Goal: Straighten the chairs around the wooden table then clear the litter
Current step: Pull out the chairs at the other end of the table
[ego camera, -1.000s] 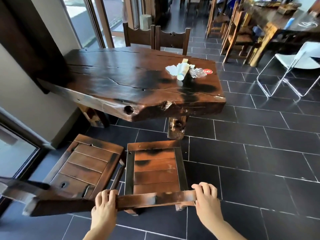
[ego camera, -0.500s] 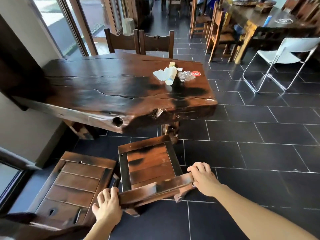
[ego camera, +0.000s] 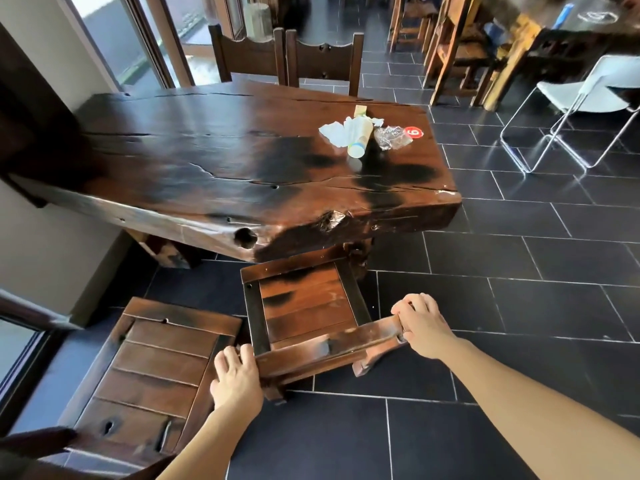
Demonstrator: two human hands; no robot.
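Chair between my hands, its seat just under the near edge of the wooden table and set at a skew to it. My left hand grips the left end of its back rail, fingers curled over the top. My right hand clamps the right end the same way. A second chair stands just beside it on my left. Litter, crumpled paper, a white container on its side and clear wrapper, lies far across the tabletop, well apart from my fingers.
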